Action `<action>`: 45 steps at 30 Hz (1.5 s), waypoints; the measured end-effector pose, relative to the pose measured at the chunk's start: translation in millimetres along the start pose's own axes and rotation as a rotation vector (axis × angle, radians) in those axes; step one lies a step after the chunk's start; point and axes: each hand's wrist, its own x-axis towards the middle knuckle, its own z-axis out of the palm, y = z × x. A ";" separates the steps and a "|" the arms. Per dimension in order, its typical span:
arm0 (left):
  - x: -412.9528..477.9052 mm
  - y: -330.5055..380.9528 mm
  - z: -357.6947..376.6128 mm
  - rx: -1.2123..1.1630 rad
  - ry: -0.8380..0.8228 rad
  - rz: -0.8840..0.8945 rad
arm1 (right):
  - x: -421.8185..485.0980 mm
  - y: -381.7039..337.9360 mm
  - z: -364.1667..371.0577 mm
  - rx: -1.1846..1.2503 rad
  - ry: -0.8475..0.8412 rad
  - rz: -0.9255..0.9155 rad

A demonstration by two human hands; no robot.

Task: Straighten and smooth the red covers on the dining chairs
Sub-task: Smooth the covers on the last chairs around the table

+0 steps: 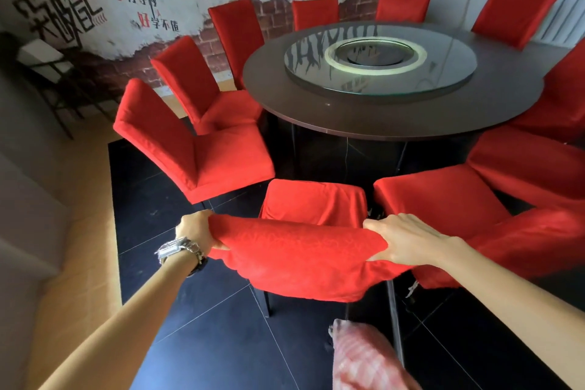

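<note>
Head | arms outstretched | left hand fingers clench red cover | right hand fingers clench its other end

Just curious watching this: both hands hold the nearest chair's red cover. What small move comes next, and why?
Probably pull both top corners downward, evenly. The left hand and right hand each grip a corner of the red cover, which looks bunched along the top, with its lower hem hanging uneven.

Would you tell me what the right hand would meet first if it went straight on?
The right hand grips the red cover; straight on, it would probably meet more of that cover first, though depth is unclear.
</note>
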 end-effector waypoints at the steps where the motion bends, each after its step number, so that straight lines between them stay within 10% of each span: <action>1: 1.4 5.7 0.0 -0.006 0.010 0.007 | 3.0 5.8 -2.9 -0.004 0.002 0.002; 11: 42.2 99.4 13.3 0.103 -0.063 0.132 | 26.5 92.3 -35.3 -0.068 -0.109 0.094; 20: 41.3 112.2 12.9 0.434 -0.248 0.065 | 68.6 88.8 -47.1 -0.068 -0.693 0.114; 27: 34.7 106.6 2.8 0.440 -0.341 0.105 | 63.2 73.2 -64.1 -0.018 -0.786 0.249; 45: 14.4 -45.4 -89.5 0.187 -0.293 0.244 | 132.6 -178.6 -73.5 0.220 -0.122 0.035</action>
